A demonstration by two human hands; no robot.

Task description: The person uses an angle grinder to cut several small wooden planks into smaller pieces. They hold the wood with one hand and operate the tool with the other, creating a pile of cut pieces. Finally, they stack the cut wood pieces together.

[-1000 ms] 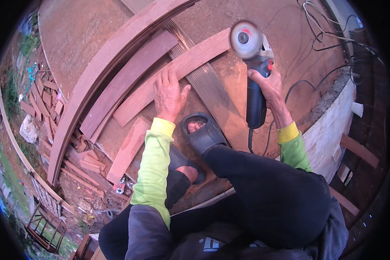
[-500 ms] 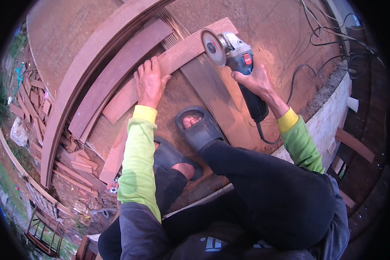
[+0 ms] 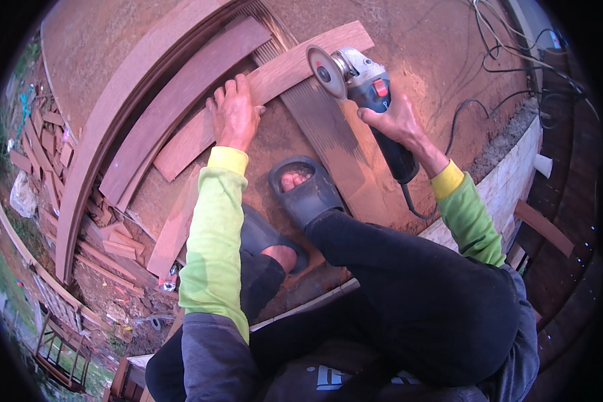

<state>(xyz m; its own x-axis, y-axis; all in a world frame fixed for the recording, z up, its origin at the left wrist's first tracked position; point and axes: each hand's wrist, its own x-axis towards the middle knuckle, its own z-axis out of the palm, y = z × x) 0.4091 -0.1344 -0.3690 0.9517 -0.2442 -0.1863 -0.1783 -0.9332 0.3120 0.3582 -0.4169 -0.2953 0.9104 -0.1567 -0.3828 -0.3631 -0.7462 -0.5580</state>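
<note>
My right hand (image 3: 400, 124) is wrapped round the body of an angle grinder (image 3: 375, 94), whose grinding disc (image 3: 325, 72) stands on edge by the far right end of a reddish-brown wooden board (image 3: 301, 65). Whether the disc touches the wood or spins, I cannot tell. My left hand (image 3: 236, 112) grips the board near its middle, fingers over the far edge and thumb toward the right. The board slants across a grooved plank (image 3: 321, 127) under it. Curved wooden pieces (image 3: 187, 100) lie just left of my left hand.
My sandalled feet (image 3: 301, 184) are close to the near side of the board. The grinder's cord (image 3: 409, 201) runs to the right, where more cables (image 3: 496, 50) lie tangled. Wood offcuts (image 3: 43, 151) are heaped at the left. A pale concrete edge (image 3: 496, 181) borders the right.
The view has shifted slightly. My left hand sits a little farther forward on the board. The grinder keeps nearly the same place by the board's end.
</note>
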